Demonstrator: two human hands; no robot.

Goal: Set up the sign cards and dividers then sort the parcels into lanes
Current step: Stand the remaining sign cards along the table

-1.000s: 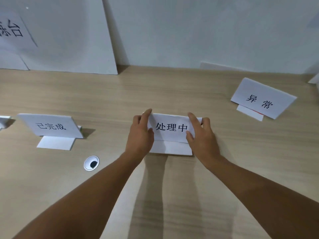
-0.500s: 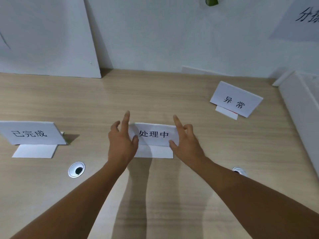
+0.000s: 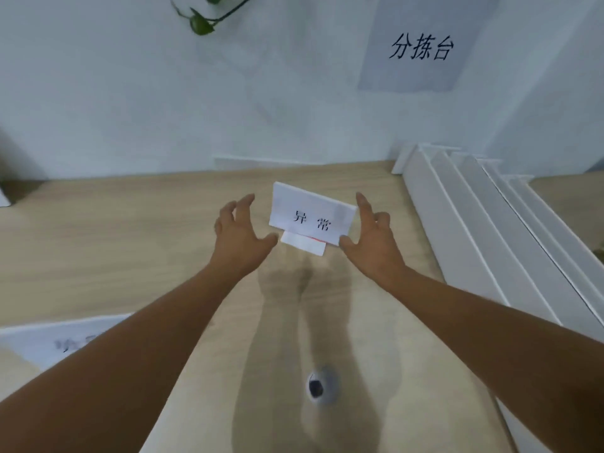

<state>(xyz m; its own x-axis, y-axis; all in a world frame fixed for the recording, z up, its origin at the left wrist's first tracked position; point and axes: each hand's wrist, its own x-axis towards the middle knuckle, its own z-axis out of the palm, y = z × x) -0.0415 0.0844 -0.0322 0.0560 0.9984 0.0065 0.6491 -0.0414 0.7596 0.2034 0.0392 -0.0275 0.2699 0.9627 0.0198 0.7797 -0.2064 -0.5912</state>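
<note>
White folded paper, the sign card (image 3: 312, 217) marked 异常, is standing on the wooden table (image 3: 130, 240) in the head view, directly between the two hands and just ahead of their thumbs. Its long axis is running from hand to hand but skewed: the end by the left hand (image 3: 240, 237) is lying farther from the person, the end by the right hand (image 3: 376, 237) nearer. Both hands are hovering apart, fingers spread and loosely curved, clamping nothing. A gap is showing between the left fingers and the card. The right thumb and forefinger are reaching its edge, though I cannot tell whether they are touching. The right hand is looking the nearer, so squaring the card is probably calling for a small turn from that side. Outward of the right hand, white dividers (image 3: 474, 230) are lying stacked. Beside the left forearm, another sign card (image 3: 49, 341) is showing, blurred.
</note>
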